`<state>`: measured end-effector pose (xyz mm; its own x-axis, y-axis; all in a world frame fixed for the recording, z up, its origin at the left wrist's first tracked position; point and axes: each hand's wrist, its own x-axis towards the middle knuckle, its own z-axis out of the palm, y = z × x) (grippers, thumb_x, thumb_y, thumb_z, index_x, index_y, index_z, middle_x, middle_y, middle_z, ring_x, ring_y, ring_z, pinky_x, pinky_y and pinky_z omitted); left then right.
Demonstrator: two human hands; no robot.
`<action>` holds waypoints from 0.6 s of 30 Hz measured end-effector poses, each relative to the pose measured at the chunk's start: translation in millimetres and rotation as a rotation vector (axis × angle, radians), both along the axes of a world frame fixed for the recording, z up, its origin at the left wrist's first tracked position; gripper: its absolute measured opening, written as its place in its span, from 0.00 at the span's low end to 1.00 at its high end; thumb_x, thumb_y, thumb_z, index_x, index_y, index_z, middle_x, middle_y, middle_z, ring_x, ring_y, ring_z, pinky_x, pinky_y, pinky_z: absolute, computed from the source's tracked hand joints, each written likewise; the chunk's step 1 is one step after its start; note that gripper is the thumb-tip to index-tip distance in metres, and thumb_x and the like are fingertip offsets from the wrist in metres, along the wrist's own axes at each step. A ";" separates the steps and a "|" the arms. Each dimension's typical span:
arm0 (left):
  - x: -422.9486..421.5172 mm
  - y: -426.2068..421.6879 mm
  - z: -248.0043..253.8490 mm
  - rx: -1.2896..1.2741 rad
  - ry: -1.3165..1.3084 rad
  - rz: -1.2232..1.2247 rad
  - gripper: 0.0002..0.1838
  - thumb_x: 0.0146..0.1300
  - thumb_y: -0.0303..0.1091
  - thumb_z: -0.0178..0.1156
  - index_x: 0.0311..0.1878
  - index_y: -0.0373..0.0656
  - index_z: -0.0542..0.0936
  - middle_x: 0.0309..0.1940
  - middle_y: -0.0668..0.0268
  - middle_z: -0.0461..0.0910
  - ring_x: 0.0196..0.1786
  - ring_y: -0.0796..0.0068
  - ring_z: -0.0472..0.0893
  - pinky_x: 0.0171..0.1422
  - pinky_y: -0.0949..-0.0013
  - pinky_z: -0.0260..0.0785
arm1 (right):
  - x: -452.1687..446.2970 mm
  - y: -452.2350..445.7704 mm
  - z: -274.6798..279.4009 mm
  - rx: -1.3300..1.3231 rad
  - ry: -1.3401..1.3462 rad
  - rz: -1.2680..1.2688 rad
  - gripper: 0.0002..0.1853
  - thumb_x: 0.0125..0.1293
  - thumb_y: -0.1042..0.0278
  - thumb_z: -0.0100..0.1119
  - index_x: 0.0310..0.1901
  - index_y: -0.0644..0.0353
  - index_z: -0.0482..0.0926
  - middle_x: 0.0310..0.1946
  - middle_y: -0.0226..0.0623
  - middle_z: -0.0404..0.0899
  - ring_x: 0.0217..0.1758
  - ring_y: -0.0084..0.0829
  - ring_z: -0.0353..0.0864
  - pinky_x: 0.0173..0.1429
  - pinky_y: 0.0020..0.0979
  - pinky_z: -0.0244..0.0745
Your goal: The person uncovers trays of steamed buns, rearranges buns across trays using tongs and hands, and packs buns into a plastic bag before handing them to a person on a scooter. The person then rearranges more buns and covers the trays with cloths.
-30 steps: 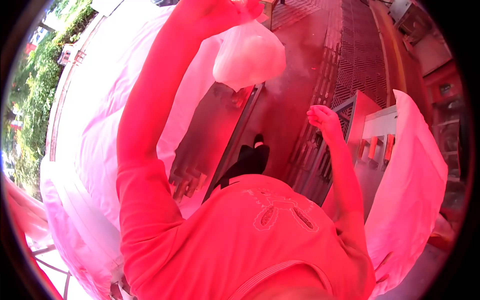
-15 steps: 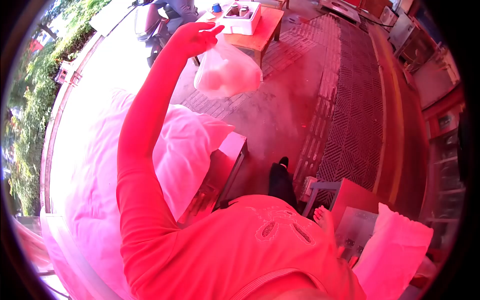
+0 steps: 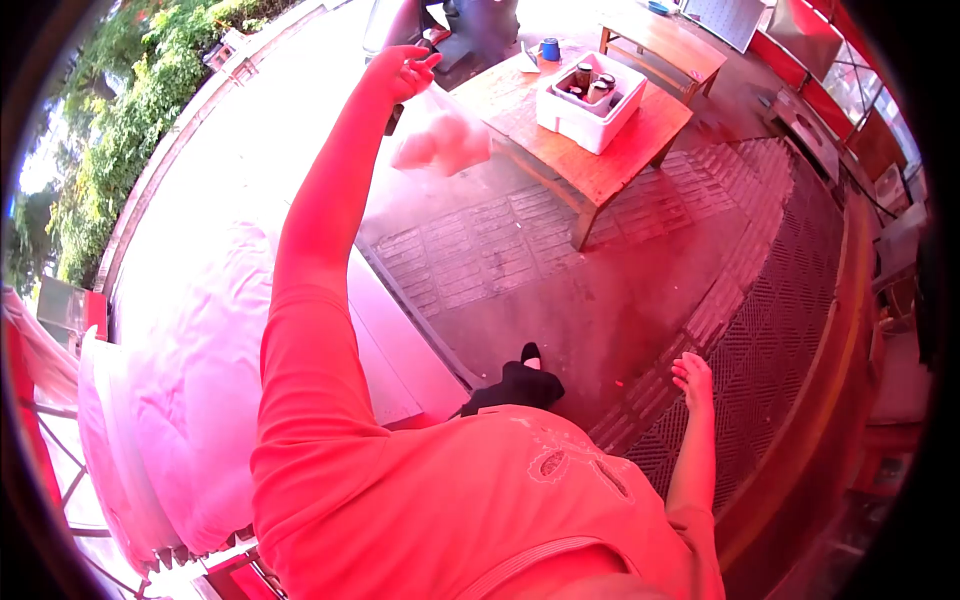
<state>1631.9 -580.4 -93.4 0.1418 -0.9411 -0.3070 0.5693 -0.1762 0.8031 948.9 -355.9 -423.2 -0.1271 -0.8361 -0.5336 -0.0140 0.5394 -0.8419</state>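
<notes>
My left hand (image 3: 405,72) is stretched far out ahead, its fingers closed on the top of a thin plastic bag (image 3: 440,135). Several pale round things hang in the bag; I cannot tell what they are. The bag is in the air, just left of a wooden table (image 3: 595,178). Low at my right side is my right hand (image 3: 692,378), with loosely bent fingers apart and nothing in them.
On the table stand a white foam box (image 3: 595,115) with several jars and a blue mug (image 3: 550,49). A second wooden table (image 3: 665,45) is behind it. A person (image 3: 480,25) is beyond my left hand. A pink-looking cover (image 3: 190,400) lies at my left.
The view has swung and come nearer the table. My left hand still holds the bag, further left of the foam box. My right hand has moved out from my side, away from the stool.
</notes>
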 end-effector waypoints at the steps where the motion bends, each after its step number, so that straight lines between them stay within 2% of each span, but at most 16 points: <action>1: 4.0 -21.8 -3.1 0.021 0.001 0.046 0.25 0.63 0.23 0.54 0.62 0.36 0.60 0.54 0.48 0.74 0.26 0.79 0.68 0.29 0.81 0.68 | 1.0 -12.6 -0.1 0.036 0.014 -0.024 0.14 0.69 0.59 0.57 0.51 0.54 0.76 0.39 0.32 0.82 0.39 0.24 0.80 0.40 0.30 0.76; 4: 26.2 -105.3 -1.5 0.033 0.005 0.093 0.26 0.60 0.22 0.57 0.60 0.38 0.60 0.49 0.47 0.77 0.24 0.79 0.69 0.27 0.79 0.68 | -19.9 -39.6 -44.4 0.169 0.018 -0.150 0.13 0.68 0.59 0.58 0.52 0.52 0.75 0.38 0.31 0.81 0.37 0.26 0.80 0.38 0.32 0.76; 7: 50.4 -179.9 -3.7 0.028 -0.003 0.082 0.27 0.59 0.24 0.58 0.60 0.38 0.61 0.50 0.46 0.76 0.24 0.78 0.69 0.28 0.77 0.68 | -33.7 -11.4 -85.7 0.499 0.063 -0.287 0.13 0.66 0.58 0.59 0.48 0.53 0.76 0.37 0.35 0.80 0.35 0.32 0.79 0.37 0.38 0.76; 8: 58.6 -204.6 -5.1 0.026 -0.004 0.072 0.27 0.59 0.24 0.58 0.60 0.38 0.60 0.50 0.45 0.76 0.24 0.78 0.69 0.28 0.77 0.68 | -70.4 9.6 -152.0 0.645 -0.067 -0.333 0.14 0.66 0.58 0.60 0.49 0.54 0.75 0.38 0.37 0.79 0.36 0.35 0.79 0.37 0.40 0.76; 9: 66.0 -230.1 -3.9 0.025 -0.012 0.059 0.27 0.59 0.24 0.58 0.60 0.38 0.60 0.50 0.45 0.76 0.25 0.77 0.69 0.28 0.76 0.68 | -62.8 24.0 -159.6 0.674 0.069 -0.370 0.16 0.66 0.57 0.59 0.51 0.55 0.73 0.41 0.38 0.79 0.38 0.37 0.79 0.39 0.42 0.76; 11: 76.6 -277.7 -1.2 0.052 -0.022 0.070 0.25 0.59 0.26 0.58 0.59 0.38 0.63 0.52 0.47 0.75 0.25 0.77 0.68 0.30 0.76 0.68 | -75.2 47.7 -197.8 0.552 -0.320 -0.414 0.18 0.66 0.55 0.59 0.53 0.55 0.73 0.43 0.38 0.78 0.40 0.38 0.78 0.41 0.43 0.75; 13: 90.3 -327.7 -3.5 0.054 -0.022 0.077 0.23 0.59 0.27 0.60 0.57 0.39 0.66 0.55 0.49 0.73 0.27 0.77 0.68 0.32 0.77 0.68 | -66.6 -12.3 -223.3 0.483 -0.274 -0.480 0.18 0.66 0.55 0.59 0.52 0.55 0.73 0.42 0.38 0.78 0.40 0.38 0.78 0.41 0.43 0.75; 15: 107.5 -372.5 -5.6 0.020 -0.014 0.065 0.22 0.59 0.29 0.60 0.57 0.40 0.67 0.59 0.51 0.71 0.27 0.77 0.69 0.32 0.78 0.69 | -64.5 -70.2 -209.9 0.425 -0.205 -0.542 0.18 0.66 0.55 0.59 0.52 0.56 0.73 0.41 0.37 0.78 0.40 0.38 0.78 0.42 0.42 0.75; 17: 114.2 -419.8 -2.1 0.041 -0.011 0.128 0.21 0.60 0.30 0.59 0.56 0.40 0.68 0.57 0.51 0.73 0.26 0.77 0.69 0.31 0.77 0.68 | -42.7 -130.5 -191.3 0.375 -0.163 -0.611 0.18 0.66 0.55 0.59 0.52 0.56 0.73 0.40 0.37 0.78 0.40 0.38 0.78 0.42 0.42 0.75; 18: 118.8 -443.3 1.4 0.060 -0.040 0.134 0.21 0.60 0.31 0.59 0.56 0.40 0.68 0.55 0.51 0.74 0.26 0.77 0.69 0.30 0.77 0.68 | -30.7 -192.3 -186.1 0.469 -0.072 -0.483 0.18 0.65 0.55 0.59 0.51 0.55 0.74 0.39 0.36 0.79 0.39 0.36 0.78 0.42 0.40 0.75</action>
<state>1750.7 -1023.6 -92.0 0.2780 -0.8930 -0.3539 0.5587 -0.1494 0.8158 918.2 -548.3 -609.3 -0.3788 -0.3720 -0.8474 0.3680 0.7796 -0.5068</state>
